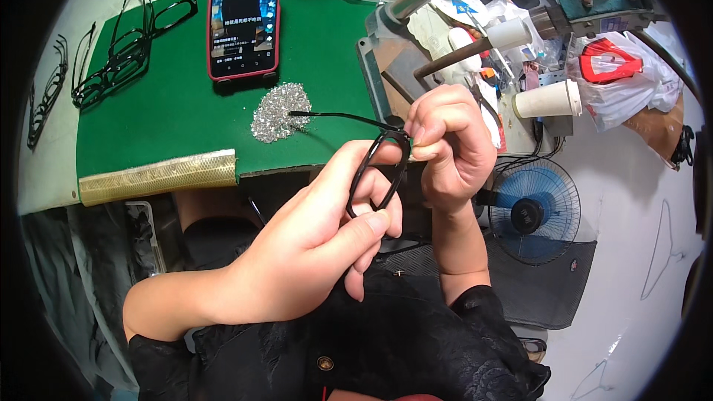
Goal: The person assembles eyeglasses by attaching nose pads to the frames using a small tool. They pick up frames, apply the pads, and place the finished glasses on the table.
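While I hold the black spectacle frame in front of my chest, it sits between both hands, just off the near edge of the green bench mat. My left hand comes up from below the frame; its fingers are closed together on the lower rim of the lens opening, thumb on the near side and the other fingers behind. My right hand is to the right of the frame, curled into a loose fist, with its fingers pinched on the upper right corner of the frame at the hinge. I cannot tell whether a small part or tool is held inside that pinch. One thin black temple arm runs from the hinge leftward, out over the mat.

The tip of that temple arm ends at a pile of small silver parts lying on the mat, left of the frame. Beyond the pile, farther from the frame, a phone in a red case lies face up with its screen lit. At the far left end of the mat, well apart from the frame, several more black spectacle frames are laid out. Right of the frame and lower, past my right wrist, stands a blue fan.
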Demonstrator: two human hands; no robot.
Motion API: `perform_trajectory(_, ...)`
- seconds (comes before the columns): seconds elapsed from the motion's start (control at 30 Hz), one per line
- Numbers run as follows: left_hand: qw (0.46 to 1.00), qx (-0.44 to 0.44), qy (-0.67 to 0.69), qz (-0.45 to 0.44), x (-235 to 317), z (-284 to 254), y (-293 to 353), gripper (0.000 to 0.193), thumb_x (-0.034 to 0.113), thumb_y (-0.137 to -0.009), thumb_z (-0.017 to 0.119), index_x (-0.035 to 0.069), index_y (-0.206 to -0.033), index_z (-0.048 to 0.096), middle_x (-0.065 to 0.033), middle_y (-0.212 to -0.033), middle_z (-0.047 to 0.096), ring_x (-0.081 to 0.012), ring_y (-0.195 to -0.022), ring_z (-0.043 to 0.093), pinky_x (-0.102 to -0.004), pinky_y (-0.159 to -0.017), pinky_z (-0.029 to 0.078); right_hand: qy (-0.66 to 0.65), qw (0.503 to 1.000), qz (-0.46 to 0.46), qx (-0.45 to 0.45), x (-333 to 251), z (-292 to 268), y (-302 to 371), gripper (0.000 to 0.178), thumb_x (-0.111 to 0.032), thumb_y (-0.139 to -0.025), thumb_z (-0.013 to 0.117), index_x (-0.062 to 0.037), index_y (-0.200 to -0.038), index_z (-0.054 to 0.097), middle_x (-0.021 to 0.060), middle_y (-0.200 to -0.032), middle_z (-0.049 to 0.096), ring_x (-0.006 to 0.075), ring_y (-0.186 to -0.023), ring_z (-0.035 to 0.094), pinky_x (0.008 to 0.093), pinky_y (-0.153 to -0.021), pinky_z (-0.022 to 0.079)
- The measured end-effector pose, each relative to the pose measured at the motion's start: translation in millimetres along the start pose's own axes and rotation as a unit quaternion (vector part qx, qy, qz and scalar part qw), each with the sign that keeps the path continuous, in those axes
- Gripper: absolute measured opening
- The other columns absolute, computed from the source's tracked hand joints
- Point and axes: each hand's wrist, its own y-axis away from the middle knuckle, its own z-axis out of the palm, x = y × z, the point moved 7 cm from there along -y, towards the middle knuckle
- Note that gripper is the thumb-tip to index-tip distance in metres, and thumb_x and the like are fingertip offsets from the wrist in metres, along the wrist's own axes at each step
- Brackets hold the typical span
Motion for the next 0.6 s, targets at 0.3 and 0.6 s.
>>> perform_trajectory(0.3,0.998,-0.001,-0.061,0.000,0.3,-0.3,1.3,0.046,0.004,-0.095,0.042,0.000,-0.138,0.025,-0.0095,-0.093,0.050,-0.0086,-0.062,0.048,-0.0197,-0.049,0.046,0.008,1.000,-0.008,-0.021,-2.2,0.1,-3.2,0.014,-0.008,-0.073,0.075,-0.0019,-0.076,0.062,0.0064,-0.072,0.059,0.0161,-0.064,0.056,0.0258,-0.055,0.043)
perform_trajectory(0.6,0.999,-0.002,-0.053,-0.004,-1.5,1.7,1.0,0.046,0.005,-0.095,0.044,0.000,-0.137,0.026,-0.0104,-0.092,0.050,-0.0097,-0.061,0.048,-0.0203,-0.049,0.046,-0.030,0.999,-0.015,-0.009,-1.1,-5.2,-0.9,0.017,-0.003,-0.069,0.077,-0.0008,-0.077,0.062,0.0071,-0.074,0.059,0.0145,-0.064,0.055,0.0246,-0.055,0.043)
